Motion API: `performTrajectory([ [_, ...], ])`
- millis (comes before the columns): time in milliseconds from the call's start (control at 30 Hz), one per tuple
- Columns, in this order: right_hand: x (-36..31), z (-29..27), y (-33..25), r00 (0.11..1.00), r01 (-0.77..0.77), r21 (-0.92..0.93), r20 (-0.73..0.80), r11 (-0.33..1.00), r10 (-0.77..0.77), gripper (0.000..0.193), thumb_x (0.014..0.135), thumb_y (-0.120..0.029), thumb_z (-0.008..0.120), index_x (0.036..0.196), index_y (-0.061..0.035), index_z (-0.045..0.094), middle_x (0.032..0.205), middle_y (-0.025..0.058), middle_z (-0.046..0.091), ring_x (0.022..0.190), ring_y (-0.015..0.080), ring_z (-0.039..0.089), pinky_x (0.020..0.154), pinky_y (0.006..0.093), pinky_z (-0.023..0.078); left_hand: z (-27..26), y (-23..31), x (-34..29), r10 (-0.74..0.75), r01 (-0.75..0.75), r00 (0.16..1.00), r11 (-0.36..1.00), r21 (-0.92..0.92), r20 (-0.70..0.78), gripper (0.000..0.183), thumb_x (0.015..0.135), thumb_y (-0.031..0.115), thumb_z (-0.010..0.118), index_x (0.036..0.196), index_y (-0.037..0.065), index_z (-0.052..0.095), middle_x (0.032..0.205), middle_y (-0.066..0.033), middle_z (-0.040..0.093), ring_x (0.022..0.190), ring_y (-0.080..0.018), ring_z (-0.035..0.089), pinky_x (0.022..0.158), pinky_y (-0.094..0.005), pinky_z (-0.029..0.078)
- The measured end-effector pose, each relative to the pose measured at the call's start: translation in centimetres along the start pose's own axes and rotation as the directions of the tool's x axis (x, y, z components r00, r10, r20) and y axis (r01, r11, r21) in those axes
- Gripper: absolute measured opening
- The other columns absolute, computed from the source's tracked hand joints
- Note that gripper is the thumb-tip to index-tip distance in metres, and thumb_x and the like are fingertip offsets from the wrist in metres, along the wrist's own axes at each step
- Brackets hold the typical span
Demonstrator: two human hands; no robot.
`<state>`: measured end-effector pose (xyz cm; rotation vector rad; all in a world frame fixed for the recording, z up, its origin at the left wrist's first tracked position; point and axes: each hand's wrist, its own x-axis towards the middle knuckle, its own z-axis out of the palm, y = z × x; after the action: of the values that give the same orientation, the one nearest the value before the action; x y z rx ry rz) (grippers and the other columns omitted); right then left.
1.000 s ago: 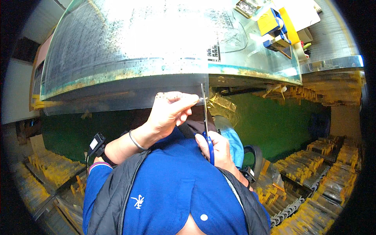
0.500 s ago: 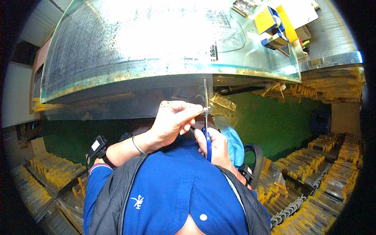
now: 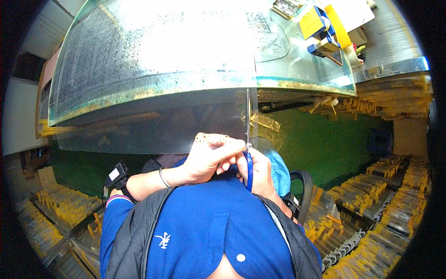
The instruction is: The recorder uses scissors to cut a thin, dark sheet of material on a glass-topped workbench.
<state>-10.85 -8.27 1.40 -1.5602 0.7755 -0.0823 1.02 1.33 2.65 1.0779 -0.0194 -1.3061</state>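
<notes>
The left hand [image 3: 216, 157] has its thumb and forefinger pinched tight at the near right corner of a large clear sheet [image 3: 158, 138], and the right hand [image 3: 257, 171] is closed around the blue handles of a pair of scissors [image 3: 250, 173]. The scissors point away from the body, their blades lying along the sheet's right border; whether the blades are parted cannot be told. The sheet lies over the glass-topped table [image 3: 304, 85] and hangs past its front edge toward the person. Compared with a second ago, the sheet has slid nearer the body and a little to the right, and the left hand has come down with it, now just beside the right. The yellow-and-blue holder [image 3: 314, 23] remains near the table's far right corner.
</notes>
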Motion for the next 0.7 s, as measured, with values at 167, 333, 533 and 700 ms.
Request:
performTrajectory([
  [167,0.1,-0.3,0.0,0.999,-0.031,0.032,0.009,0.999,0.031,0.019,0.079,-0.015,0.060,0.071,0.0006,0.053,0.060,0.0067,0.050,0.055,0.0114,0.047,0.050,0.0282,0.038,0.0,-0.1,-0.1,-0.025,0.023,0.999,0.998,0.060,0.042,0.015,0.084,0.020,0.060,0.080,0.005,0.061,0.058,0.0006,0.054,0.043,-0.0036,0.045,0.036,-0.0169,0.031],
  [333,1.3,-0.1,1.9,0.985,0.169,-0.020,-0.041,0.985,-0.170,0.018,0.075,-0.012,0.059,0.068,0.0001,0.048,0.061,0.0080,0.048,0.055,0.0148,0.048,0.049,0.0295,0.038,0.1,-0.5,-0.5,-0.091,0.084,0.990,0.994,0.069,0.107,0.017,0.085,0.024,0.059,0.084,0.007,0.062,0.057,0.0005,0.053,0.042,-0.0042,0.043,0.036,-0.0172,0.031],
  [533,1.2,0.1,0.2,0.998,0.058,0.015,-0.041,0.998,-0.057,0.027,0.082,-0.018,0.055,0.065,0.0000,0.044,0.059,0.0124,0.046,0.053,0.0224,0.046,0.049,0.0341,0.036,0.4,-0.4,-0.7,-0.113,0.102,0.989,0.988,0.115,0.099,0.020,0.085,0.026,0.058,0.085,0.006,0.062,0.057,-0.0009,0.053,0.040,-0.0058,0.044,0.035,-0.0186,0.031],
  [700,1.6,0.2,0.7,0.963,0.230,-0.179,-0.098,0.956,-0.250,0.034,0.084,-0.022,0.056,0.063,-0.0004,0.040,0.057,0.0141,0.043,0.051,0.0251,0.044,0.048,0.0363,0.034,0.7,-0.1,-0.9,-0.116,0.103,0.987,0.987,0.120,0.112,0.021,0.086,0.027,0.056,0.085,0.006,0.062,0.058,-0.0018,0.055,0.038,-0.0060,0.044,0.034,-0.0185,0.031],
])
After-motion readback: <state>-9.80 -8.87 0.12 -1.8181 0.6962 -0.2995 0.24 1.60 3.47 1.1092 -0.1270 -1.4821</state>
